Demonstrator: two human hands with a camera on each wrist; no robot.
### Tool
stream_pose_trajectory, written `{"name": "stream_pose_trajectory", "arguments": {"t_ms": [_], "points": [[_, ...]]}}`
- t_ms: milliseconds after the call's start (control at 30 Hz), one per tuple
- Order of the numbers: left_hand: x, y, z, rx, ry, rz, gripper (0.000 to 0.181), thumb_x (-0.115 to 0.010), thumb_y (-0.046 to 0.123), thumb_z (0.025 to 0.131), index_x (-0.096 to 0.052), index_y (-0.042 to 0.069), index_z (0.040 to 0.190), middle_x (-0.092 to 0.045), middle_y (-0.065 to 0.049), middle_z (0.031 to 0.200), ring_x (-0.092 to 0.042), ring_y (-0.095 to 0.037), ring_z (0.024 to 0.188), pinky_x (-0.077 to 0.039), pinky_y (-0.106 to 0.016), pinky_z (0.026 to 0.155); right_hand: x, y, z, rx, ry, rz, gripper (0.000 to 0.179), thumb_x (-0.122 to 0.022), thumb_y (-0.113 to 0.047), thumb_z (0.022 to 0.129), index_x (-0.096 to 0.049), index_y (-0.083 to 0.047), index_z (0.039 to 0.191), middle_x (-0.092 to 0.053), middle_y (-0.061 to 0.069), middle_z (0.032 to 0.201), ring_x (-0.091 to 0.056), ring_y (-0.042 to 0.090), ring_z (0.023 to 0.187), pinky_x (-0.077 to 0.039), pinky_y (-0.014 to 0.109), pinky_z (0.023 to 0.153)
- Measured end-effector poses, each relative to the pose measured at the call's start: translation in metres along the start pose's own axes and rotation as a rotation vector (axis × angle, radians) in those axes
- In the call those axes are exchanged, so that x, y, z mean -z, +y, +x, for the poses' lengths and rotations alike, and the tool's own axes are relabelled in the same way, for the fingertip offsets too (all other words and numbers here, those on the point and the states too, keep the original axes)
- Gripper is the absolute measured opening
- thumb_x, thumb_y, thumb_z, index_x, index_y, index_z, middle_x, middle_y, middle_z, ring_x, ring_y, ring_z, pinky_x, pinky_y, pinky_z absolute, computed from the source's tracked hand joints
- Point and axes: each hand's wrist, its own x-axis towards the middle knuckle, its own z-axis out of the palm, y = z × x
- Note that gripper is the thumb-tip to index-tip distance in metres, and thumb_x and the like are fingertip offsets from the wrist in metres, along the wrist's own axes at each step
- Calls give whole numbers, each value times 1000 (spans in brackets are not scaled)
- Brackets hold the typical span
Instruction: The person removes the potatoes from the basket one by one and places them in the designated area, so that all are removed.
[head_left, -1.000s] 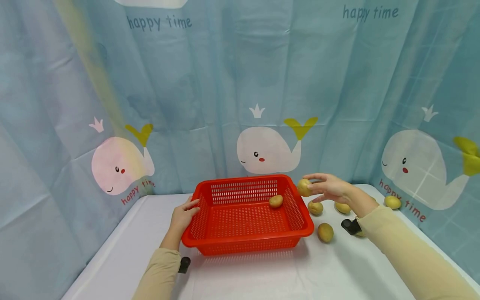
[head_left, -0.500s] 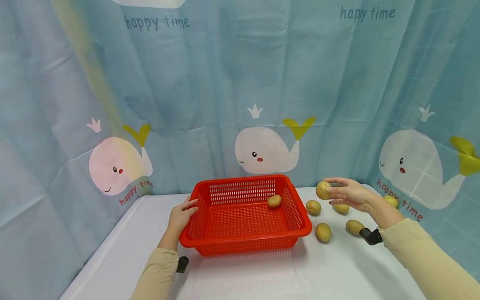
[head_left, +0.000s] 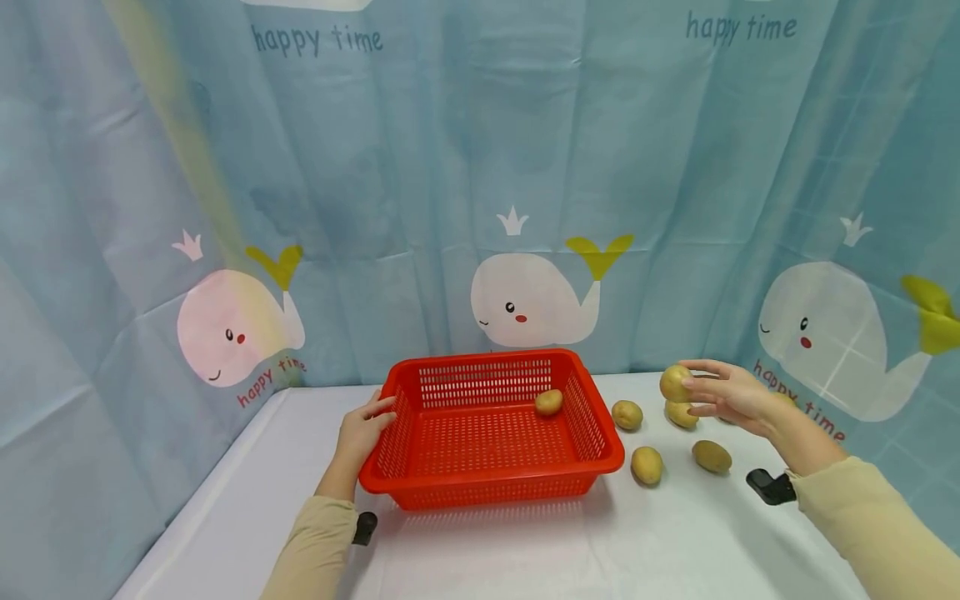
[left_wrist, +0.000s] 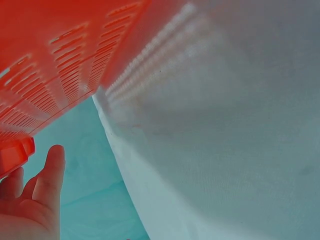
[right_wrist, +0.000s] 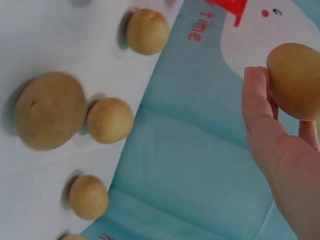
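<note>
In the head view my right hand (head_left: 731, 393) holds a potato (head_left: 677, 383) in the air at the right, beyond the basket. The right wrist view shows the fingers around this potato (right_wrist: 295, 80). My left hand (head_left: 363, 435) rests at the left rim of a red plastic basket (head_left: 491, 483), some of its fingers lying on the rim. In the left wrist view, the left hand (left_wrist: 35, 200) has one straight finger standing free beside the red basket (left_wrist: 55, 60). One potato (head_left: 549, 402) lies in the basket near its right wall.
Right of the basket, on the white tablecloth (head_left: 510, 550), lie several potatoes, among them a near one (head_left: 647, 465), a brown one (head_left: 711, 456) and a farther one (head_left: 627, 414). Behind hangs a blue curtain (head_left: 420, 167) with whale prints.
My right hand has moved right, away from the basket's right rim, with the potato still held. The left hand and the basket have hardly moved.
</note>
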Motion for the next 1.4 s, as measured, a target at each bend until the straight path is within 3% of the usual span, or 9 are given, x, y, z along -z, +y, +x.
{"name": "stream_pose_trajectory", "arguments": {"t_ms": [133,367,600,867,967,1067,1200,1300,1400], "points": [[0,1,-1,-9,1,6,43,-50,8,98,-49,-3,140,-24,-12,157,-19,-38,143,-38,-50,104,8,5,-6,8,40,-73,54,-59,-22,98,-37,0,142,-60,-6,106,-63,9,96,-53,41,87],[0,0,0,-15,2,6,43,-50,8,98,-49,-3,139,-24,-11,157,-18,-37,144,-38,-50,104,24,14,-18,51,90,-81,23,-60,-19,97,-57,-35,113,-58,-9,105,-62,6,92,-54,40,82],[0,1,0,-26,-1,5,43,-51,6,98,-49,-5,139,-25,-12,157,-18,-37,144,-37,-50,105,37,35,-30,40,161,-111,25,-61,-21,97,-56,-41,110,-44,11,127,-59,1,91,-54,46,82],[1,0,0,-3,-5,-5,43,-50,9,99,-48,-2,141,-24,-10,158,-21,-38,142,-42,-48,101,44,48,-37,47,214,-181,25,-60,-22,97,-53,-31,119,-34,31,137,-56,-4,88,-55,42,80],[1,0,0,3,-9,-15,43,-50,9,99,-48,-1,141,-24,-10,158,-21,-38,142,-42,-48,101,48,51,-39,39,247,-221,28,-60,-23,97,-53,-21,124,-32,36,136,-56,-6,85,-56,40,79],[0,-1,1,-1,-6,-14,43,-51,9,99,-48,-1,141,-24,-10,158,-21,-37,143,-41,-48,102,51,53,-40,18,268,-266,47,-59,-24,98,-46,1,134,-31,40,136,-55,-7,83,-56,41,79],[0,-2,2,-4,-4,-13,44,-50,9,99,-48,-1,141,-24,-9,158,-20,-37,143,-40,-49,103,57,59,-40,-25,291,-289,68,-60,-24,97,-26,17,140,-49,27,124,-54,-8,81,-55,42,79],[0,-2,1,-8,-7,-11,44,-50,8,99,-48,-1,141,-24,-10,158,-19,-37,144,-40,-49,103,63,64,-40,-57,314,-287,70,-63,-23,95,-26,18,138,-57,9,113,-54,-7,78,-55,41,77],[1,-2,1,-15,-7,-5,43,-50,8,98,-48,-2,141,-24,-10,158,-18,-37,144,-39,-49,103,66,71,-39,-93,330,-326,73,-65,-25,93,-26,17,138,-55,23,119,-57,6,88,-54,38,76]]}}
